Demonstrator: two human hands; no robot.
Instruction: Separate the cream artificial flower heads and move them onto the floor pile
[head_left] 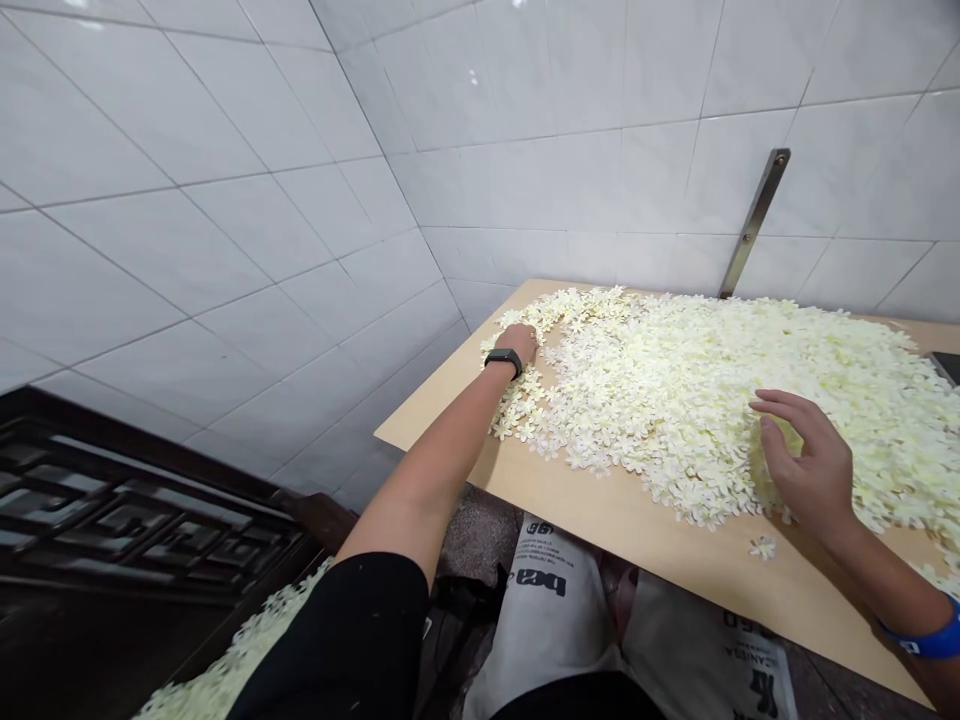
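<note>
A wide heap of pale cream artificial-looking flower heads (675, 380) covers much of a light wooden board (435, 415). My left hand (520, 342), with a black band on its wrist, reaches into the thinner scatter at the heap's left end. Its fingers curl downward among the blossoms, and whatever they may hold is hidden. Over the front right of the heap hovers my right hand (810, 460), thumb and fingers apart and bent, nothing visible between them. One loose flower head (763, 547) lies by the board's front edge, below the right hand.
White tiled walls (555, 190) meet behind the board. A metal strip (754, 225) is fixed to the back wall. At lower left stands dark carved wooden furniture (135, 520), with more pale flowers (247, 645) beside it. A dark object (946, 367) sits at the right edge.
</note>
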